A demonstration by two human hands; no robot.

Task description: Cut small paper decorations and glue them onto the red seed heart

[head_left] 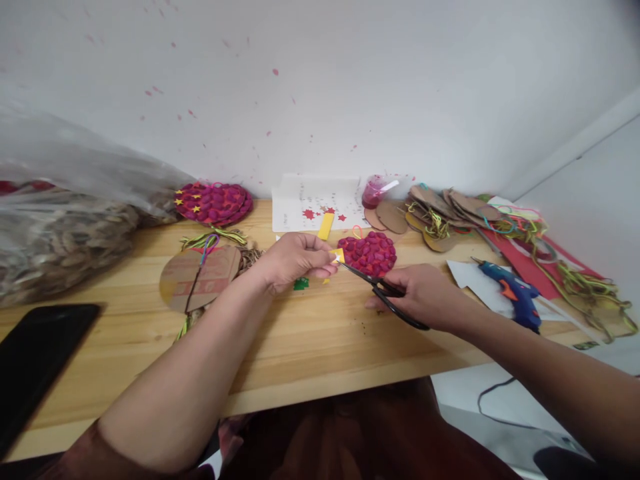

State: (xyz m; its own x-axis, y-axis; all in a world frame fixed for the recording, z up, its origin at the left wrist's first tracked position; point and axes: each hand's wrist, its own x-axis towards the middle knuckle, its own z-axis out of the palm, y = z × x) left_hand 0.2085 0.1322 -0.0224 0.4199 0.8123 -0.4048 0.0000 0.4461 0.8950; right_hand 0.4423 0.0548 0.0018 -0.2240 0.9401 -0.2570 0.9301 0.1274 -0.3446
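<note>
My left hand [299, 259] pinches a small piece of yellow paper [340, 255] with a white patch on its face. My right hand [419, 293] grips a pair of black-handled scissors [385, 291], whose blade tips meet the yellow piece. Just behind the scissors lies a round ornament covered in magenta, pebble-like bits [370, 252]. A yellow paper strip [326, 226] rests beyond my left fingers, near several red paper stars [331, 211] on a white sheet [287, 200]. A bit of green paper [301, 284] lies under my left hand.
Left: a larger magenta ornament with yellow stars [215, 203], a cardboard disc [195, 277], a plastic bag of brown shells [75, 233] and a black phone [47, 353]. Right: a blue glue gun [515, 290], cardboard discs [440, 207] and tangled cords [585, 280]. A cup of magenta liquid [373, 193] stands behind.
</note>
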